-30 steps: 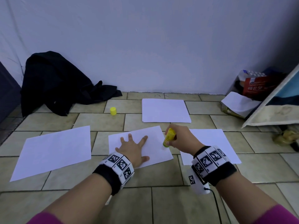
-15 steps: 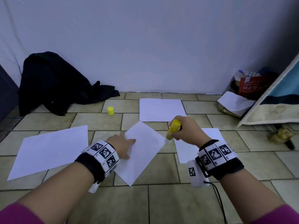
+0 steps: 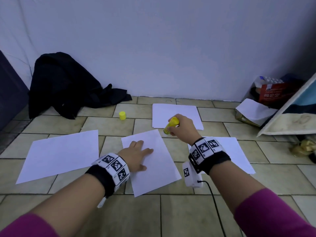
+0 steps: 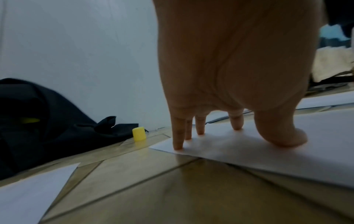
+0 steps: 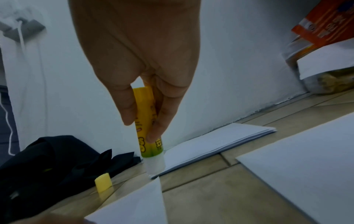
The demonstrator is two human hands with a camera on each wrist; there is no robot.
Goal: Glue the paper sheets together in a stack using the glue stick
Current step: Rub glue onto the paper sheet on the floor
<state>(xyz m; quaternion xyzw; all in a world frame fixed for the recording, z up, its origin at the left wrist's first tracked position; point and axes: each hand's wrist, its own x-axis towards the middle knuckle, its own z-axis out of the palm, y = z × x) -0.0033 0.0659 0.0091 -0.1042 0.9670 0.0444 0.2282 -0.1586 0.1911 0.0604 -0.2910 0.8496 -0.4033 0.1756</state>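
A white sheet (image 3: pixel 153 161) lies turned lengthwise on the tiled floor in front of me. My left hand (image 3: pixel 136 153) presses flat on it with straight fingers (image 4: pixel 179 136), close to its far left corner (image 4: pixel 162 146). My right hand (image 3: pixel 181 128) grips the yellow glue stick (image 3: pixel 171 127), tip down, just above the sheet's far right corner. In the right wrist view the stick (image 5: pixel 148 130) shows its bare white glue end (image 5: pixel 155 165) over that corner (image 5: pixel 151 195). Other sheets lie at the left (image 3: pixel 59 153), at the right (image 3: pixel 234 154), and in a small stack (image 3: pixel 176 113) by the wall.
The glue stick's yellow cap (image 3: pixel 122 115) stands on the tiles near a black garment (image 3: pixel 68 86) heaped against the wall. Boxes, a paper-covered bag (image 3: pixel 253 110) and a leaning board (image 3: pixel 290 115) crowd the right corner. A cable (image 3: pixel 215 206) runs from my right wristband.
My left hand turned the middle sheet from crosswise to lengthwise and now presses it flat. My right hand lifted the glue stick off the paper and moved it to the sheet's far right corner.
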